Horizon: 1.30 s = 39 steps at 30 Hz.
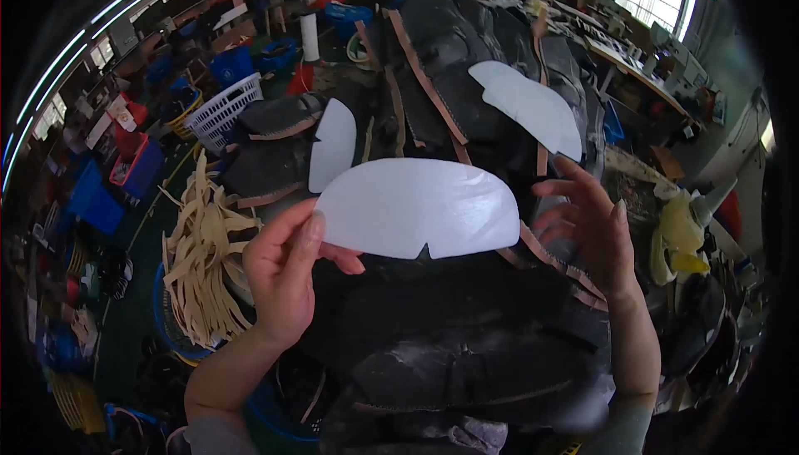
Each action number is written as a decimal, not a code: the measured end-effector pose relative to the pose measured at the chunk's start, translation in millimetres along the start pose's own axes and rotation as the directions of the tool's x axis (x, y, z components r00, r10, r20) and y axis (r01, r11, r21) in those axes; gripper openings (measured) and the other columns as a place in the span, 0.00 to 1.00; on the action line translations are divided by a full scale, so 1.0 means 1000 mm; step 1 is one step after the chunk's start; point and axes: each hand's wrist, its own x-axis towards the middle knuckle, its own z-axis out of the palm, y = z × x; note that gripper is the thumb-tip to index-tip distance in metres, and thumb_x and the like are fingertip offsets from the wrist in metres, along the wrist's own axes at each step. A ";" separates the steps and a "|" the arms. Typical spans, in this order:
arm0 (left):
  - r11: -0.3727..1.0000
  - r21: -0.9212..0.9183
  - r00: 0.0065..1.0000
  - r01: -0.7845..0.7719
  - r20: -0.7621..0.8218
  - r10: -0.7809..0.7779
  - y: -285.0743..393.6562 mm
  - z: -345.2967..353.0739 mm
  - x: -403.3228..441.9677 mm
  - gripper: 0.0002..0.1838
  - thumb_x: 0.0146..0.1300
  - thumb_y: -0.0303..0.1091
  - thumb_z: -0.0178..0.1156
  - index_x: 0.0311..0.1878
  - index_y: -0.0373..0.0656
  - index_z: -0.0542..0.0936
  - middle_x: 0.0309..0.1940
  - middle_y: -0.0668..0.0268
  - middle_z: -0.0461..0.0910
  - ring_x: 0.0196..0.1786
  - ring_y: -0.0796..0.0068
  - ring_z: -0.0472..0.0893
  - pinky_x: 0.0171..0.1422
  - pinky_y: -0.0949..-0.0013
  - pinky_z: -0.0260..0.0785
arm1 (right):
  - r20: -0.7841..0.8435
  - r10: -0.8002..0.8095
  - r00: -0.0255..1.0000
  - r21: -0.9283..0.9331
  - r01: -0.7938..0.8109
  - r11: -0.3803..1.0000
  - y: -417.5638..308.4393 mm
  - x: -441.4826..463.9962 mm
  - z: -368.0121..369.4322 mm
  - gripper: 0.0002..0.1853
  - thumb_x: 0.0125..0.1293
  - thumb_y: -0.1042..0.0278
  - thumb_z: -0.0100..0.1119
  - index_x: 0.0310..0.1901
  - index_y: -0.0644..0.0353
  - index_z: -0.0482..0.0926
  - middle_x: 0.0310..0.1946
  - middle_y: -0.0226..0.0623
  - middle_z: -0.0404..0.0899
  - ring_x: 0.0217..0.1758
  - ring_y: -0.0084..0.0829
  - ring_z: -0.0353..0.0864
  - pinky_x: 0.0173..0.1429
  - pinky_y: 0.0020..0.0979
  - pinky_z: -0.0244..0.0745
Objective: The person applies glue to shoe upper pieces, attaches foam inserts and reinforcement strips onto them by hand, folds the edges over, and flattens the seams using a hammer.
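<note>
Head view: I see the left hand [287,280] pinching a notched white sheet [412,205] by its left end, up over dark pieces [466,376], not laid down. The right hand [587,226] spreads, seemingly empty. A narrower sheet [334,147] and a farther sheet [537,110] already lie out; what's left, I can't tell.
</note>
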 end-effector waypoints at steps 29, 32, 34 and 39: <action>0.745 0.612 0.640 -0.264 0.689 -0.340 -0.012 0.038 -0.147 0.27 0.57 0.21 0.64 0.62 0.44 0.82 0.17 0.73 0.75 0.20 0.77 0.74 0.32 0.70 0.58 | 0.094 0.147 0.985 -0.640 -0.053 0.766 0.013 -0.157 0.053 0.31 0.59 0.78 0.72 0.66 0.63 0.75 0.19 0.30 0.76 0.20 0.26 0.78 0.26 0.28 0.72; 0.648 0.610 0.600 -0.456 0.748 -0.282 -0.011 0.035 -0.144 0.25 0.57 0.25 0.66 0.61 0.42 0.83 0.19 0.73 0.74 0.22 0.77 0.74 0.31 0.71 0.60 | 0.109 0.162 0.981 -0.654 -0.052 0.754 0.004 -0.152 0.055 0.28 0.59 0.78 0.72 0.63 0.64 0.77 0.20 0.31 0.76 0.21 0.27 0.79 0.26 0.28 0.73; 0.641 0.598 0.584 -0.482 0.764 -0.273 -0.011 0.036 -0.143 0.24 0.58 0.28 0.67 0.60 0.41 0.83 0.21 0.73 0.74 0.23 0.77 0.74 0.30 0.71 0.62 | 0.129 0.127 0.983 -0.647 -0.014 0.762 0.004 -0.153 0.055 0.27 0.59 0.79 0.72 0.62 0.64 0.77 0.22 0.31 0.78 0.21 0.27 0.80 0.27 0.28 0.74; 0.753 0.509 0.768 -0.418 0.640 -0.006 -0.022 0.078 -0.154 0.25 0.57 0.42 0.74 0.53 0.38 0.82 0.36 0.65 0.77 0.32 0.71 0.79 0.34 0.69 0.75 | 0.135 0.009 0.991 -0.633 0.079 0.770 0.010 -0.160 0.061 0.26 0.58 0.80 0.72 0.60 0.65 0.77 0.29 0.34 0.83 0.23 0.27 0.82 0.30 0.27 0.79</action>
